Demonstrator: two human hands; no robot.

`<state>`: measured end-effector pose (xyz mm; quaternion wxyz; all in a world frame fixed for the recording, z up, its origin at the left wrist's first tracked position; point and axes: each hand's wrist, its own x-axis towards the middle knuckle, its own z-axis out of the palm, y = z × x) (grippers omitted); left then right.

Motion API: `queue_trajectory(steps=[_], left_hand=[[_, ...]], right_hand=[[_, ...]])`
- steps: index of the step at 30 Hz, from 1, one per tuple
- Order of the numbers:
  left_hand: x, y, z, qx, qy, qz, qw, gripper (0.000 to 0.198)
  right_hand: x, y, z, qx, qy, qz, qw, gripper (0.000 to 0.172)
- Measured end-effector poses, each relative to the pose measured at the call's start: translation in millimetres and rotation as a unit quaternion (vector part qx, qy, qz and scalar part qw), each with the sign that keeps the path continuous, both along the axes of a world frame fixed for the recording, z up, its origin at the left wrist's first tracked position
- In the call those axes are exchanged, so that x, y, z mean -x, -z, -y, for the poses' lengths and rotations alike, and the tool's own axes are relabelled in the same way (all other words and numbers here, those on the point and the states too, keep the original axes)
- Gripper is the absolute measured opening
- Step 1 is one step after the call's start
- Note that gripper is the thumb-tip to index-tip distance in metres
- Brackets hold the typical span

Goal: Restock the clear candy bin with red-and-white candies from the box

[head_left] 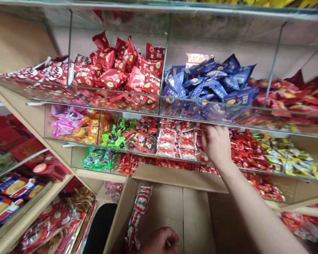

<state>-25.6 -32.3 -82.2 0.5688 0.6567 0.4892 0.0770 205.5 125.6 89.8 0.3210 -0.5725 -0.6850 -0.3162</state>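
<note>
Rows of red and white wrapped candies (177,141) lie in a glass compartment of the middle shelf. My right hand (217,144) reaches into that compartment at the right end of the rows; its fingertips are bent down behind the glass edge, and what they hold is hidden. Below stands an open cardboard box (172,176). Low inside it is my left hand (163,241), its fingers curled, with a small pale bit at the fingertips that I cannot make out. A line of red and white candies (140,211) lies along the box's left side.
Above are red packets (145,72) and blue packets (212,83) behind glass. Red candies (246,150) and yellow-white candies (294,158) fill compartments to the right. Green candies (96,158) sit at lower left. Glass shelf edges run just above my right hand.
</note>
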Motion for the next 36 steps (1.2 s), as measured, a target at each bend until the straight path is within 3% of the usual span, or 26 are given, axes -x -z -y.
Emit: queue_trajectory(steps=[3, 6, 9, 13, 17, 21, 28, 36], left_hand=[[12.9, -2.3, -6.2, -0.084, 0.007, -0.128, 0.988, 0.046], [19.1, -4.9, -16.2, -0.116, -0.035, -0.247, 0.961, 0.063], [15.0, -8.9, -23.9, -0.122, -0.036, -0.252, 0.959, 0.066], [8.6, -6.4, -23.7, -0.116, -0.018, -0.228, 0.966, 0.063], [14.1, 5.6, -17.3, -0.093, -0.015, -0.240, 0.966, 0.065], [20.5, 12.1, -12.4, -0.084, 0.007, -0.240, 0.967, 0.065], [18.4, 16.4, -9.2, -0.085, 0.060, -0.267, 0.958, 0.061], [30.3, 50.7, -2.2, -0.052, 0.099, -0.235, 0.965, 0.065]], right_hand=[[8.7, 14.6, 25.1, -0.023, -0.065, -0.035, 0.997, 0.023], [20.9, 35.7, 44.9, -0.001, -0.117, -0.037, 0.992, 0.027], [27.2, 44.5, 44.3, 0.013, -0.104, -0.044, 0.994, 0.030], [24.1, 23.3, 23.6, 0.018, -0.036, -0.049, 0.998, 0.034], [20.3, -5.1, 6.1, 0.073, 0.037, -0.009, 0.997, 0.032], [15.4, -14.7, -5.2, 0.105, 0.084, 0.036, 0.990, 0.026], [5.1, -27.4, -17.9, 0.152, 0.073, 0.096, 0.981, 0.031], [3.8, -31.5, -21.0, 0.173, 0.063, 0.087, 0.979, 0.033]])
